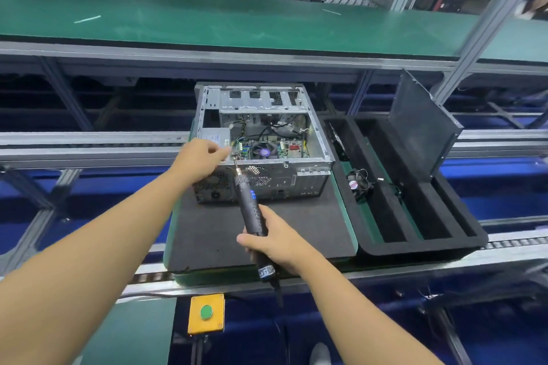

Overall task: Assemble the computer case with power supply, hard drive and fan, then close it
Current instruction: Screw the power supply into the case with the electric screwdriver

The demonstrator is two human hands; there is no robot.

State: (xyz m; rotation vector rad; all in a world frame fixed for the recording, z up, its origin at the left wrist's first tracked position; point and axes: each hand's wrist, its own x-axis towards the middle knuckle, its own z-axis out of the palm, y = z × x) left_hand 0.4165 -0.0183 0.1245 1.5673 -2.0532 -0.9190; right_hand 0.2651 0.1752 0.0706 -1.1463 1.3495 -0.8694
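**Driver bit at the case's upper left rear corner, left fingers beside it**

1. Left hand [204, 157]: it is over the top rear edge of the computer case [308, 184], at the left corner. The fingers are curled, with thumb and forefinger drawn together just beside the bit. Whether a screw sits between them is too small to tell.

2. Power supply [215, 138]: it is seated inside the case at that same left rear corner, directly behind the left hand.

3. Electric screwdriver [252, 210]: its long axis slants from the middle of the black mat [207, 240] up and slightly left to the case's rear panel. The bit tip [235, 163] is at the panel's top edge, close to the left fingertips.

4. Right hand [277, 240]: its fingers are wrapped round the lower half of the driver barrel and the thumb lies along the barrel. This hand is well back from the fastening point, so the left hand is much the nearer.

5. The case stands open-topped at the far edge of the mat.

6. Fan [358, 182]: it lies loose in a slot of the foam tray [415, 246] against the mat's right edge, not yet fitted.

7. Side panel [421, 124]: it leans upright at the tray's far right corner, so the case is not yet closed.

Judgement: the step in hand appears to be fixing the power supply to the rear panel. The next move depends on keeping the bit in line with the screw hole while the left fingers steady it.
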